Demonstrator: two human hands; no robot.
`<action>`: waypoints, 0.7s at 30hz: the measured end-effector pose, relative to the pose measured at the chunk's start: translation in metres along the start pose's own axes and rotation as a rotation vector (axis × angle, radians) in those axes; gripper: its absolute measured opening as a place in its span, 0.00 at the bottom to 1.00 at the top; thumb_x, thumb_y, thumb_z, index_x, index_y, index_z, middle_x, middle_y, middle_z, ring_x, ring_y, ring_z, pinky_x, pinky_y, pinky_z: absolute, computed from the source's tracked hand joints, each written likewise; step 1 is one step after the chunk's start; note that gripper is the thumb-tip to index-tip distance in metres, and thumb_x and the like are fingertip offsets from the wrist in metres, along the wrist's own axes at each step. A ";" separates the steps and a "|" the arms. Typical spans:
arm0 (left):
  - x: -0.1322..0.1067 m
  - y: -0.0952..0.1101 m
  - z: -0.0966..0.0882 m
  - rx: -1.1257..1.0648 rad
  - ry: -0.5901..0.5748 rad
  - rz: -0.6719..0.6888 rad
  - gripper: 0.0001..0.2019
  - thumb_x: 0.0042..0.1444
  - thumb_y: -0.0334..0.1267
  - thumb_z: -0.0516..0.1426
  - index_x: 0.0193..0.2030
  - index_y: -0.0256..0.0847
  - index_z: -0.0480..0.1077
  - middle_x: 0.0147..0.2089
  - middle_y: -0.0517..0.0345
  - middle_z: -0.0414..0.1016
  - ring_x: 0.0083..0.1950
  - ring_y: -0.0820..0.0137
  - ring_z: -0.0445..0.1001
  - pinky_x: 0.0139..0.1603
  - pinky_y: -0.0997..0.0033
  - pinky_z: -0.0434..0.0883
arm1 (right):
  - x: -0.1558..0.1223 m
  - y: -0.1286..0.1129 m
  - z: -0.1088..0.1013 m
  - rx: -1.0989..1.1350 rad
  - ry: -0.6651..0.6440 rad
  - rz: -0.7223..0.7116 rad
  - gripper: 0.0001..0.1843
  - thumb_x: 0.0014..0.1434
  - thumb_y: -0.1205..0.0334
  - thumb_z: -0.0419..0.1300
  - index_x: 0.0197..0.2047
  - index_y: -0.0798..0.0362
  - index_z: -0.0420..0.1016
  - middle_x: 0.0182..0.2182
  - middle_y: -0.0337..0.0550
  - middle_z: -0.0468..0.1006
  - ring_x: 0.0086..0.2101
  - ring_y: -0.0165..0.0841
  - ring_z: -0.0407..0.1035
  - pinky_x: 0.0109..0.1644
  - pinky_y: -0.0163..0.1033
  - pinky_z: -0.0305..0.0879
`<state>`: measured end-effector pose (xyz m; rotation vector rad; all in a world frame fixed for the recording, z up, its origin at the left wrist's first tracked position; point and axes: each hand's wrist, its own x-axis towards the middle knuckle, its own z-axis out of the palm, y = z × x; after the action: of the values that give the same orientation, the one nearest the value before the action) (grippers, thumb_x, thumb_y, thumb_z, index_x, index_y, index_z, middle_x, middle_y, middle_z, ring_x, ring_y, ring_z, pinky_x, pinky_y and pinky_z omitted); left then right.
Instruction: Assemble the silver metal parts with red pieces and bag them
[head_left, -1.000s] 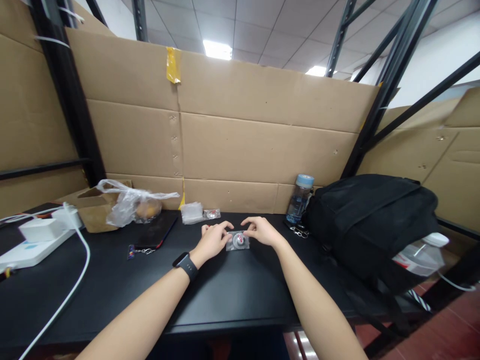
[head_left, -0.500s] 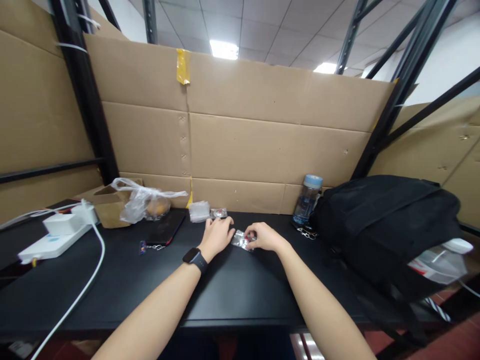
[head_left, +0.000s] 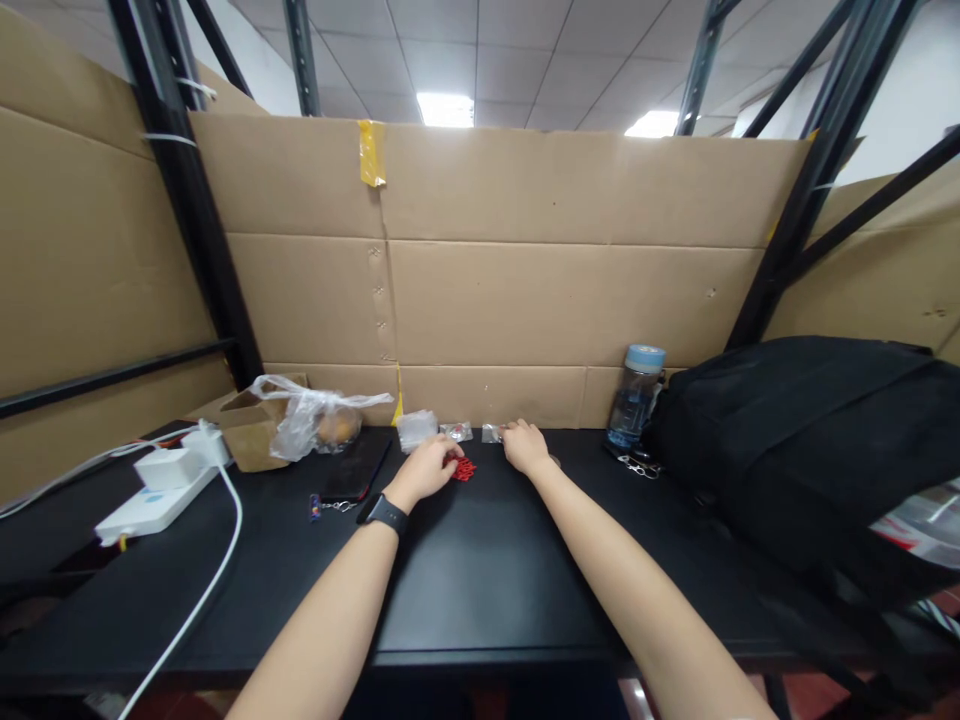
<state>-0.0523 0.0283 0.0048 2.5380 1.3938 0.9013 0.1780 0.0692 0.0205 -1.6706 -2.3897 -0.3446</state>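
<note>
My left hand (head_left: 426, 470), with a black watch on its wrist, rests on the black table (head_left: 480, 570), fingers curled. Its fingertips touch a small red piece (head_left: 464, 468). My right hand (head_left: 525, 447) reaches toward the cardboard wall, and its fingers pinch the edge of a small clear packet (head_left: 491, 433) lying on the table. To the left of that packet lie another small packet (head_left: 456, 431) and a stack of clear packets (head_left: 416, 429).
A blue-capped water bottle (head_left: 636, 396), keys (head_left: 637, 465) and a large black backpack (head_left: 810, 450) fill the right side. On the left are a phone (head_left: 358, 466), a plastic bag (head_left: 315, 415), a brown box (head_left: 251, 430) and a white power strip (head_left: 161, 490) with its cable.
The clear packet, earlier held between both hands mid-table, now lies farther back by the wall under my right fingers. A red piece now shows at my left fingertips. The view has shifted.
</note>
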 end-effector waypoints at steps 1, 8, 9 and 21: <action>0.000 0.001 -0.001 -0.001 -0.022 0.008 0.11 0.55 0.28 0.56 0.42 0.40 0.77 0.44 0.52 0.77 0.45 0.65 0.75 0.52 0.67 0.70 | 0.003 -0.003 0.002 0.012 -0.004 -0.001 0.18 0.64 0.72 0.50 0.49 0.54 0.79 0.47 0.57 0.79 0.52 0.44 0.66 0.52 0.45 0.58; -0.002 0.009 0.000 0.015 -0.102 0.056 0.07 0.55 0.38 0.63 0.39 0.40 0.78 0.40 0.53 0.77 0.40 0.67 0.75 0.44 0.70 0.70 | 0.005 0.007 -0.004 0.088 -0.029 0.067 0.19 0.62 0.67 0.53 0.54 0.52 0.76 0.52 0.56 0.76 0.55 0.47 0.64 0.56 0.50 0.58; -0.002 0.010 0.001 0.044 -0.109 0.054 0.07 0.53 0.38 0.64 0.38 0.41 0.78 0.39 0.54 0.77 0.40 0.66 0.75 0.44 0.71 0.70 | 0.002 0.015 -0.008 0.096 -0.039 0.085 0.19 0.62 0.65 0.54 0.54 0.52 0.76 0.52 0.56 0.76 0.55 0.48 0.65 0.55 0.50 0.59; -0.003 0.018 0.000 0.183 -0.074 0.038 0.07 0.56 0.28 0.58 0.30 0.40 0.75 0.35 0.55 0.77 0.38 0.67 0.74 0.40 0.72 0.65 | -0.054 0.100 0.005 0.615 -0.088 0.062 0.29 0.45 0.60 0.71 0.52 0.53 0.78 0.46 0.48 0.81 0.41 0.37 0.76 0.48 0.38 0.68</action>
<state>-0.0405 0.0153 0.0097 2.7082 1.4730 0.7066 0.2899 0.0557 0.0068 -1.4731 -2.1735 0.4426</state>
